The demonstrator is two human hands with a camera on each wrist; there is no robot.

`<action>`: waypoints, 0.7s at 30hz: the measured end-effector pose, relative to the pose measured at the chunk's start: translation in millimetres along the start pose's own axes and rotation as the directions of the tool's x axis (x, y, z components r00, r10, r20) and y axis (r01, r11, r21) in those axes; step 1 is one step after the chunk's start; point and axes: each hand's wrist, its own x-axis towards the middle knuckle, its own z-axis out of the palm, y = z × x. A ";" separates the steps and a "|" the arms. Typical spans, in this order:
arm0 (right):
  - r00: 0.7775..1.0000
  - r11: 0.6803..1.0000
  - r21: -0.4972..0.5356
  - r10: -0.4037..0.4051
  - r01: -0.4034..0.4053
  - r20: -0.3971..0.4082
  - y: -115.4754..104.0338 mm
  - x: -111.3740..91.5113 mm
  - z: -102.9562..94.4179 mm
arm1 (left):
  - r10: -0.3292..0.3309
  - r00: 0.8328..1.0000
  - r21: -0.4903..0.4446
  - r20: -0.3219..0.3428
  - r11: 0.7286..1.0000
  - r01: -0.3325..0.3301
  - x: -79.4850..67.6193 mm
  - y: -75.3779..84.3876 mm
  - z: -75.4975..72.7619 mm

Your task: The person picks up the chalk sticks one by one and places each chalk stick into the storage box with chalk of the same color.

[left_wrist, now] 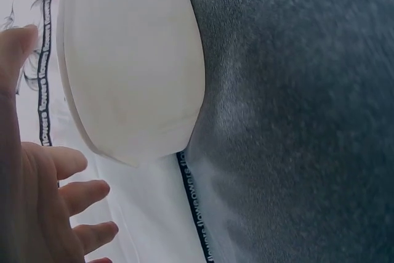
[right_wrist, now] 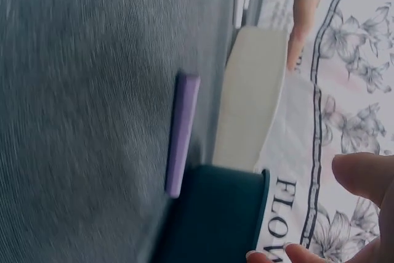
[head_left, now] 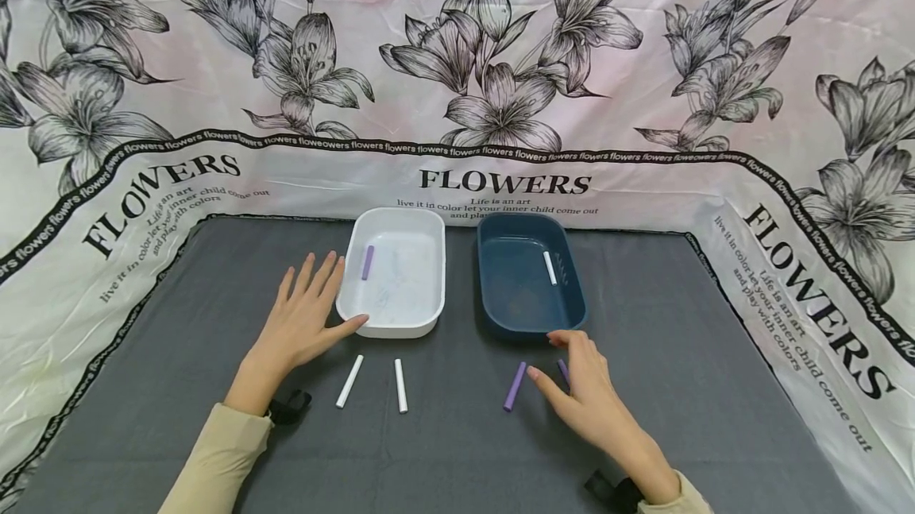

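Note:
My left hand (head_left: 303,315) hovers at the left side of a white tub (head_left: 393,331), fingers spread and thumb near its front corner; it holds nothing. A purple chalk stick (head_left: 368,263) lies inside that tub. My right hand (head_left: 586,391) is just in front of a dark blue tub (head_left: 532,333), thumb and fingers apart with nothing between them. A white chalk stick (head_left: 550,268) lies in the blue tub. One purple chalk stick (head_left: 515,387) rests on the cloth left of the right thumb; another purple chalk stick (head_left: 563,371) is partly hidden by this hand.
Two white chalk sticks (head_left: 349,381) lie on the grey cloth (head_left: 450,450) in front of the white tub. The tubs stand side by side with a gap between them. Behind them, a flower-printed sheet (head_left: 322,172) rises along the back and sides.

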 end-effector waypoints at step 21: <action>0.984 0.979 -0.190 0.101 -0.072 0.149 -7.5 -2.9 36.5 | 0.005 0.999 -0.010 0.052 1.000 -0.005 11.3 12.0 9.4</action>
